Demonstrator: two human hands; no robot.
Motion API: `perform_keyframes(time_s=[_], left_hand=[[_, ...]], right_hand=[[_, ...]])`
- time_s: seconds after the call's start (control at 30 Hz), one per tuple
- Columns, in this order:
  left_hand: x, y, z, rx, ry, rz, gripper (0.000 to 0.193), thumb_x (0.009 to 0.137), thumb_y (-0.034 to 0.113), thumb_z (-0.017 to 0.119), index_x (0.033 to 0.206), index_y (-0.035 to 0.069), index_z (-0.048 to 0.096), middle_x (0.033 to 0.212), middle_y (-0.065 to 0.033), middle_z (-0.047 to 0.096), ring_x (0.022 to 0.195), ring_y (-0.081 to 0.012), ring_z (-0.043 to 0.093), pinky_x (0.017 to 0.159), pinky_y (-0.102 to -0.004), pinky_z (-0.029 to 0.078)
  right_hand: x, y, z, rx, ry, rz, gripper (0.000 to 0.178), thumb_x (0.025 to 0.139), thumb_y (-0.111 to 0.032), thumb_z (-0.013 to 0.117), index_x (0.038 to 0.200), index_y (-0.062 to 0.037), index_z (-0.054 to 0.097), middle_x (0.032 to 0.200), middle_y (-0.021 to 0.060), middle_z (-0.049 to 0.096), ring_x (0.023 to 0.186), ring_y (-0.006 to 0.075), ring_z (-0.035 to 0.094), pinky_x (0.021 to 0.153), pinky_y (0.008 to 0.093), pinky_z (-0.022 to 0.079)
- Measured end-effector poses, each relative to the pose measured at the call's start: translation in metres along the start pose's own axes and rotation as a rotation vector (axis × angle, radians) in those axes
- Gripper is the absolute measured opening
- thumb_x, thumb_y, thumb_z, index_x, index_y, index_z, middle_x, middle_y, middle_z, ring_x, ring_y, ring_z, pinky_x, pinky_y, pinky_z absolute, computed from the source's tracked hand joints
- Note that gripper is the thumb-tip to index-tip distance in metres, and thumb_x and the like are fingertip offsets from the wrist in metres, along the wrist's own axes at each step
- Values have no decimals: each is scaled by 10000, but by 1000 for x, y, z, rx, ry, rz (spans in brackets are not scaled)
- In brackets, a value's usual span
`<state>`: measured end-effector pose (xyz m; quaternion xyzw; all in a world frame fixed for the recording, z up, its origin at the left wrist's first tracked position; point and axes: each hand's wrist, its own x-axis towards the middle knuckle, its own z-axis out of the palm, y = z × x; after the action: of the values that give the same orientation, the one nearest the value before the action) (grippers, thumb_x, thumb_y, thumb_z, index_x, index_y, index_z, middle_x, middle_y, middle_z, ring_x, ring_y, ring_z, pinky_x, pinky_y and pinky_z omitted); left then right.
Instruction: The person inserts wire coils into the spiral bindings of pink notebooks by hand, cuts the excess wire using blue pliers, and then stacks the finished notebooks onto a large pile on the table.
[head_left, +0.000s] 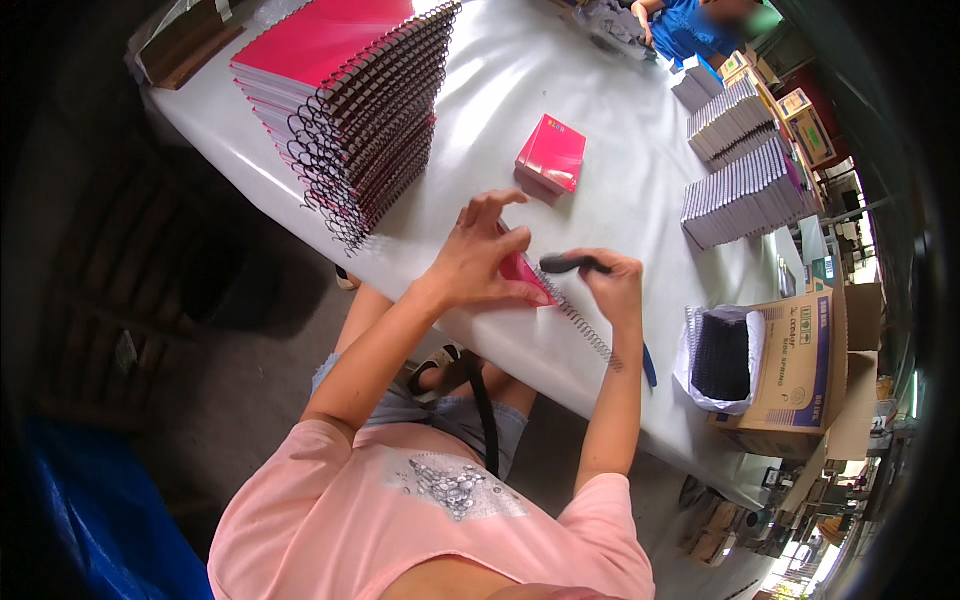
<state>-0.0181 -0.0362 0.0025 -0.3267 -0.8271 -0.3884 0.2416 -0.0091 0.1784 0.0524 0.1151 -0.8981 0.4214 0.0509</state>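
At the table's near edge, my left hand (470, 258) is closed around a small pink notebook (518, 270), thumb and fingers on its covers. A metal spiral coil (588, 330) runs along the notebook's right edge, and its loose end stretches toward my right forearm. My right hand (616, 290) grips a black, rounded tool (570, 263) whose tip lies close to the coil; its exact kind is not plain. Beyond my hands rests a small stack of pink booklets (552, 153). A thin blue object (650, 367) is partly hidden by my right forearm.
A tall stack of pink-covered, black-coil notebooks (370, 120) stands at the left on the white-covered table (480, 110). At right are a cardboard box (795, 350), black coils (722, 357) in a white bag, and rows of notebooks (740, 195). Across the table sits another person (690, 28) in blue.
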Motion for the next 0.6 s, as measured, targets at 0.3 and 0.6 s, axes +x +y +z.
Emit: perform_keyframes(time_s=[0.3,0.6], left_hand=[[4,-15,9,-406,104,-230,676,448,444,892,840,83,475,1152,-138,338,1047,-297,381,852,-420,420],[4,-29,20,-425,129,-219,975,406,424,912,1028,72,248,1044,-143,325,1031,-303,391,900,-382,386]], right_hand=[[-7,-1,13,645,79,-22,240,691,112,569,884,46,694,821,121,694,762,137,636,722,255,500],[14,3,-4,505,-49,-408,190,718,69,594,866,8,696,828,145,670,812,196,631,746,280,488]])
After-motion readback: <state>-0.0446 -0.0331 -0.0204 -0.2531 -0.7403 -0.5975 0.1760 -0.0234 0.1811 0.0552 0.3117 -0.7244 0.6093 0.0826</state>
